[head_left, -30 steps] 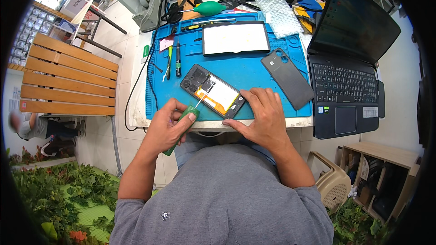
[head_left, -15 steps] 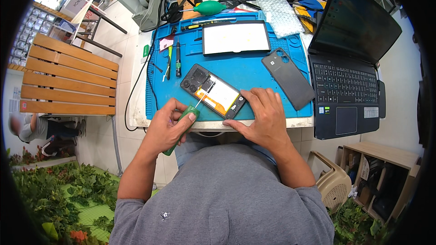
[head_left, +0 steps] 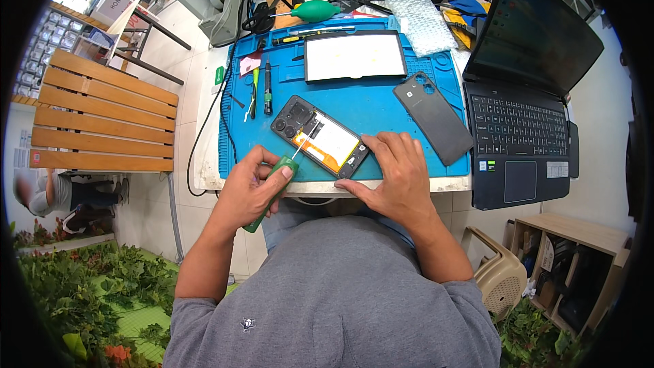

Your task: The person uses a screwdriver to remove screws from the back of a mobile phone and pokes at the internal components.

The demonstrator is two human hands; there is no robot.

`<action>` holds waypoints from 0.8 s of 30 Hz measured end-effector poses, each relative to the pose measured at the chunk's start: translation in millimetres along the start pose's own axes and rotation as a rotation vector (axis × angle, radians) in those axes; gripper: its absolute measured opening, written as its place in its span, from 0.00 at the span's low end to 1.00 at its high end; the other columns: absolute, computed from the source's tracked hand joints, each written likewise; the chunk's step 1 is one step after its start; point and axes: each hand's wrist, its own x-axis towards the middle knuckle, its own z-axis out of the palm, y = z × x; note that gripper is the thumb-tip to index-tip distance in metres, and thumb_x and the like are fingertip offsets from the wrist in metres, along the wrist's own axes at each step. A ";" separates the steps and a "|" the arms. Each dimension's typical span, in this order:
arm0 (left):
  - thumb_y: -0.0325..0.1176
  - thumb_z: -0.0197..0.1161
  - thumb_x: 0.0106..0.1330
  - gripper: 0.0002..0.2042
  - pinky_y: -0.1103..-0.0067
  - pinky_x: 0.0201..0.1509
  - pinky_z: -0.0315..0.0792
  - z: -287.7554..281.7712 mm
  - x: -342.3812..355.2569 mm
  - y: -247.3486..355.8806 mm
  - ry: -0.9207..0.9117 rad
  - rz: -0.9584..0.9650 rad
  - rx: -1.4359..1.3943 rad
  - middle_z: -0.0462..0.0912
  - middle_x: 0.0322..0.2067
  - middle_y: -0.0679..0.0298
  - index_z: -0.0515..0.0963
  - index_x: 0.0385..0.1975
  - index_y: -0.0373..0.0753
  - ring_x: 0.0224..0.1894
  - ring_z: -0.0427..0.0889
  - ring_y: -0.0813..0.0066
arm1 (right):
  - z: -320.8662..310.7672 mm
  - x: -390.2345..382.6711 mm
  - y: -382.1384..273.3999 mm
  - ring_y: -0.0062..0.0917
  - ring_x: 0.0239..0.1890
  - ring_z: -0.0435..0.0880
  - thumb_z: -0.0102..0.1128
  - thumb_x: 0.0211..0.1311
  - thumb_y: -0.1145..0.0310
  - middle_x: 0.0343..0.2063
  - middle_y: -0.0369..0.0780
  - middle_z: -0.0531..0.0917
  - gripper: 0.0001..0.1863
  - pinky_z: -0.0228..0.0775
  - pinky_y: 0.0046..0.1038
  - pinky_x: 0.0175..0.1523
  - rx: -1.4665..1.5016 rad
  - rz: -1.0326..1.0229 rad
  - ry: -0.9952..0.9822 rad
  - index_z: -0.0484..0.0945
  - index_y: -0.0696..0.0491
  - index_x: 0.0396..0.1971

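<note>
A smartphone [head_left: 335,138] with its back off lies slanted on the blue work mat [head_left: 378,105], its inside facing up. White and orange-yellow parts show in it, with the camera lenses at its upper left end. My left hand [head_left: 246,187] is closed round the green handle of a screwdriver [head_left: 285,163]. The thin shaft reaches over the phone, and its tip is at the inner parts near the middle; whether it touches is too small to tell. My right hand [head_left: 402,174] grips the phone's lower right end between thumb and fingers. To the right lies a dark back cover [head_left: 434,121].
Behind the phone stands a white-topped tray [head_left: 354,56]. Slim screwdrivers [head_left: 268,88] lie left of it. An open laptop [head_left: 518,143] takes up the right side. A green air blower [head_left: 316,11], bubble wrap [head_left: 419,20] and cables crowd the back.
Almost nothing differs. Both hands, the screwdriver and the phone keep their places, with only a slight shift of the whole view.
</note>
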 end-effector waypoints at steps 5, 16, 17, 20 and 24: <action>0.40 0.72 0.87 0.16 0.77 0.20 0.72 0.2 -0.4 2.1 0.010 -0.021 -0.005 0.87 0.26 0.63 0.77 0.54 0.32 0.19 0.81 0.80 | 0.5 0.1 1.3 0.38 0.55 0.83 0.91 0.56 0.36 0.53 0.45 0.88 0.47 0.73 0.42 0.60 -0.006 -0.025 0.012 0.88 0.61 0.62; 0.40 0.72 0.87 0.17 0.77 0.21 0.71 1.9 -2.4 -3.4 -0.010 0.030 -0.029 0.86 0.26 0.63 0.76 0.54 0.32 0.20 0.81 0.80 | 1.2 -0.3 0.4 0.40 0.56 0.84 0.94 0.52 0.38 0.54 0.45 0.87 0.47 0.76 0.43 0.62 -0.001 0.005 0.001 0.88 0.57 0.62; 0.40 0.72 0.87 0.17 0.77 0.21 0.71 2.1 -2.0 -2.4 -0.008 0.020 -0.024 0.86 0.26 0.63 0.77 0.54 0.32 0.20 0.81 0.80 | 1.3 -0.3 0.8 0.39 0.55 0.84 0.93 0.53 0.37 0.54 0.45 0.87 0.47 0.75 0.42 0.62 -0.001 -0.001 0.002 0.88 0.59 0.62; 0.40 0.72 0.87 0.17 0.77 0.21 0.71 2.1 -0.9 0.7 -0.001 -0.002 -0.011 0.86 0.26 0.63 0.77 0.54 0.32 0.20 0.80 0.80 | 1.2 -0.1 1.7 0.38 0.54 0.82 0.91 0.57 0.36 0.53 0.45 0.87 0.47 0.73 0.42 0.61 0.001 -0.013 0.002 0.88 0.61 0.62; 0.40 0.72 0.87 0.17 0.77 0.21 0.71 2.3 -0.8 2.2 0.009 -0.006 -0.011 0.86 0.25 0.64 0.77 0.54 0.32 0.20 0.81 0.80 | 0.0 -0.1 0.6 0.39 0.55 0.84 0.93 0.53 0.38 0.53 0.45 0.87 0.47 0.75 0.42 0.61 0.003 0.001 -0.001 0.88 0.59 0.62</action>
